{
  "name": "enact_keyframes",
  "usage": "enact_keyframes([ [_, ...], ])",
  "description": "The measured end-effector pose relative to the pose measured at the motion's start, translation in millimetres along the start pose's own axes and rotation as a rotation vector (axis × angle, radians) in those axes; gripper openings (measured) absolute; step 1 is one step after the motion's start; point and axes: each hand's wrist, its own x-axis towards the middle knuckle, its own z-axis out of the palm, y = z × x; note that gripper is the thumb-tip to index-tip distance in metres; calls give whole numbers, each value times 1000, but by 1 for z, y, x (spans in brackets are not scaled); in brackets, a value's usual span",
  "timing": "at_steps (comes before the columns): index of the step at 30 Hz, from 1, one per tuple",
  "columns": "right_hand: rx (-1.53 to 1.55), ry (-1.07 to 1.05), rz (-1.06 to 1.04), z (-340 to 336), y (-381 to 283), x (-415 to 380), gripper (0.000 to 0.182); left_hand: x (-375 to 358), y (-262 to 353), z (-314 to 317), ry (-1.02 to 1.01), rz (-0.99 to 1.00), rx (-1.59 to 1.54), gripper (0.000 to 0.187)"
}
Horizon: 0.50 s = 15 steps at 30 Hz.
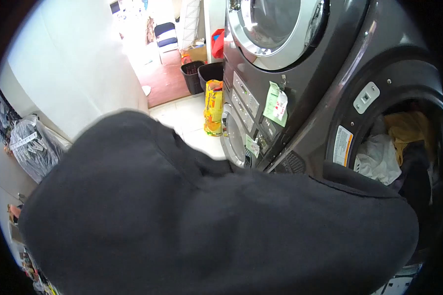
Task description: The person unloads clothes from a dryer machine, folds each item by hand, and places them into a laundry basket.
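Note:
A large black garment [192, 226] spreads across the lower half of the view, close to the camera. A stitched edge runs along its right upper side, and folds gather near its middle. Neither my left hand nor my right hand shows; the black cloth covers the area where they might be. Just beyond its right end is the round opening of a dark front-loading machine [325, 137]. Inside lie a white cloth [379, 160], a mustard-coloured cloth [403, 130] and a dark cloth [416, 169].
Stacked dark machines [300, 64] with round doors stand at centre right, with green-and-white tags [275, 104] on them. A yellow patterned bag [213, 108] and a dark basket [192, 77] sit on the floor behind. Plastic-covered clothes [37, 147] hang at left, beside a white wall [74, 59].

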Motion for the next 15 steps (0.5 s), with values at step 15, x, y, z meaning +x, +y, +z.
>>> enact_keyframes([
  [15,-828,109,298,-31,78,-37,17,-159,-43,-55,827,-1144,443,29],
])
